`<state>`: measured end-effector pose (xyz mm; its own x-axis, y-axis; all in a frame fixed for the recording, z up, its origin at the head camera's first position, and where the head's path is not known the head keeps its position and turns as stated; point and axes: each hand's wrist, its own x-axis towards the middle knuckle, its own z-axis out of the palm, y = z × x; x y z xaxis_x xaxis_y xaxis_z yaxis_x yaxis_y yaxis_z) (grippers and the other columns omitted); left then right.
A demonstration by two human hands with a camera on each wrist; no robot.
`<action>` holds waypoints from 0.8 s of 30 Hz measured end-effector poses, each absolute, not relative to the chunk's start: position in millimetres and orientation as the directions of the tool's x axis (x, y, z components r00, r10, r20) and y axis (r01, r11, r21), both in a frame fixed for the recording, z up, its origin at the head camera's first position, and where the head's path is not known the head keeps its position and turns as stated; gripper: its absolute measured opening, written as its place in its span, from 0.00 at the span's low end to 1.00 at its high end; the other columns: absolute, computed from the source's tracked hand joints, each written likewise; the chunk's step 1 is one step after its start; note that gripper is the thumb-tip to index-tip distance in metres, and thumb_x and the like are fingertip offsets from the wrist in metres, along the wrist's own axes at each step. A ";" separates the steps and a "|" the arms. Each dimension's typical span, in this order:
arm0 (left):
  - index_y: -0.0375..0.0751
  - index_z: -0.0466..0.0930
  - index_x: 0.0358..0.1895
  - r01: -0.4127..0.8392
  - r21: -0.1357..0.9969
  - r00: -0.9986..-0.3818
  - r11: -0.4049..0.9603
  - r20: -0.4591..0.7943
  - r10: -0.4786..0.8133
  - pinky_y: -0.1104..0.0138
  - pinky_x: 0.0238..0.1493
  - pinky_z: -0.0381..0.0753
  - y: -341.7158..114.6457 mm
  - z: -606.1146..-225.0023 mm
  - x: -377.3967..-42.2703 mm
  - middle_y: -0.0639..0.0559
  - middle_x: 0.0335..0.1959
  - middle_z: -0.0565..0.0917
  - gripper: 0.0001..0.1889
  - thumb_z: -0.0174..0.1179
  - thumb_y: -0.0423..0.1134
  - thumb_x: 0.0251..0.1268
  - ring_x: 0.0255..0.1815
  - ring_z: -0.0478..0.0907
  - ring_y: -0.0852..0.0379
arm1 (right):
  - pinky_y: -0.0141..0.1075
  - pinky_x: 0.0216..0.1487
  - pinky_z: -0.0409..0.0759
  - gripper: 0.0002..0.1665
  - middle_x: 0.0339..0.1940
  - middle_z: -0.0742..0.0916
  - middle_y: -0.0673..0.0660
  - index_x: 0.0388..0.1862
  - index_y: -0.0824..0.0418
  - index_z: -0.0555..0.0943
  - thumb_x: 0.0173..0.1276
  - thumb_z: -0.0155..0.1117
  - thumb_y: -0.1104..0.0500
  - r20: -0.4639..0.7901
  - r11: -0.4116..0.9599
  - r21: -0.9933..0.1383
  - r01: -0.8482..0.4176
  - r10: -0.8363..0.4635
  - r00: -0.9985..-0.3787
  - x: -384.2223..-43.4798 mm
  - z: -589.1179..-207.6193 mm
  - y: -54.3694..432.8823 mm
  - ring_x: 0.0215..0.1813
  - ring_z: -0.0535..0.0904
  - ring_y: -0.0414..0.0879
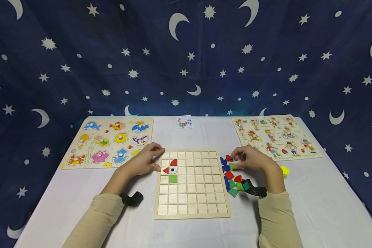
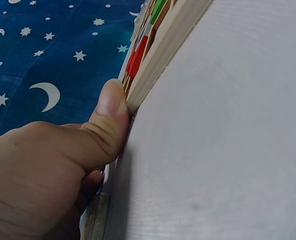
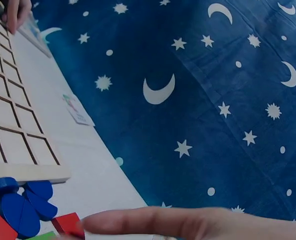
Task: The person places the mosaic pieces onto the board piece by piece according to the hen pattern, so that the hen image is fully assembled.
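A wooden grid board (image 1: 192,217) lies on the table between the hands. Near its upper left sit a red quarter-round piece (image 1: 174,162), a red triangle (image 1: 166,170), a round white piece with a black dot (image 1: 173,170) and a green square (image 1: 173,178). My left hand (image 1: 144,160) rests at the board's left edge, its thumb (image 2: 110,102) touching the side. Over loose coloured pieces right of the board is my right hand (image 1: 251,158). Its thumb is at a green piece (image 1: 232,166); its index finger reaches a red piece (image 3: 67,224). Thumb and index finger stand apart.
Blue pieces (image 1: 225,168) and several red and green ones lie along the board's right edge. A small pattern card (image 1: 185,122) lies behind the board. Sea-animal (image 1: 108,143) and children-figure (image 1: 276,136) puzzles flank it. Something yellow (image 1: 285,171) shows beside the right wrist.
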<state>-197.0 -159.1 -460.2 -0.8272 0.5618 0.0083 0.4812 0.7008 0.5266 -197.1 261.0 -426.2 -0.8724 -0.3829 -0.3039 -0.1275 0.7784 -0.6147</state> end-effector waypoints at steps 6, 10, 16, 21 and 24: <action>0.35 0.69 0.65 0.481 0.528 -0.828 0.700 0.010 0.561 0.56 0.65 0.68 -159.3 -460.6 -197.0 0.44 0.60 0.70 0.39 0.70 0.47 0.48 0.61 0.66 0.50 | 0.36 0.38 0.68 0.17 0.33 0.77 0.55 0.40 0.56 0.82 0.51 0.76 0.58 -0.364 0.798 -0.587 -0.135 -0.409 -0.836 -194.5 -427.4 260.0 0.37 0.69 0.47; 0.35 0.69 0.65 0.480 0.526 -0.828 0.702 0.008 0.560 0.56 0.65 0.68 -158.7 -461.0 -197.2 0.44 0.60 0.70 0.39 0.70 0.47 0.48 0.61 0.66 0.50 | 0.36 0.37 0.67 0.15 0.31 0.76 0.54 0.38 0.56 0.81 0.51 0.75 0.61 -0.380 0.812 -0.571 -0.123 -0.394 -0.837 -195.2 -428.8 258.2 0.36 0.69 0.46; 0.36 0.69 0.66 0.480 0.520 -0.830 0.706 0.008 0.558 0.56 0.65 0.68 -158.9 -461.2 -197.2 0.45 0.61 0.69 0.39 0.70 0.47 0.48 0.61 0.66 0.50 | 0.36 0.36 0.67 0.14 0.29 0.76 0.53 0.36 0.57 0.81 0.51 0.74 0.63 -0.400 0.818 -0.569 -0.090 -0.371 -0.838 -195.9 -429.7 256.9 0.35 0.69 0.46; 0.35 0.70 0.65 0.484 0.517 -0.828 0.705 0.011 0.560 0.56 0.65 0.68 -159.1 -461.6 -197.4 0.45 0.60 0.70 0.39 0.70 0.47 0.48 0.61 0.66 0.50 | 0.36 0.36 0.68 0.13 0.29 0.76 0.54 0.36 0.57 0.81 0.52 0.74 0.63 -0.406 0.822 -0.565 -0.072 -0.353 -0.843 -196.3 -429.9 256.4 0.35 0.69 0.47; 0.35 0.70 0.65 0.487 0.516 -0.827 0.705 0.013 0.562 0.56 0.65 0.68 -158.9 -462.0 -197.9 0.45 0.60 0.70 0.39 0.70 0.47 0.48 0.61 0.66 0.50 | 0.36 0.35 0.68 0.14 0.29 0.76 0.54 0.36 0.58 0.80 0.52 0.74 0.63 -0.402 0.821 -0.564 -0.084 -0.362 -0.841 -196.8 -429.3 256.0 0.35 0.69 0.47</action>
<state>-197.9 -158.9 -462.0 -0.8272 0.5618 0.0126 0.4866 0.7049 0.5161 -196.8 256.0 -429.3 -0.8410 -0.3621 -0.4020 -0.0841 0.8214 -0.5641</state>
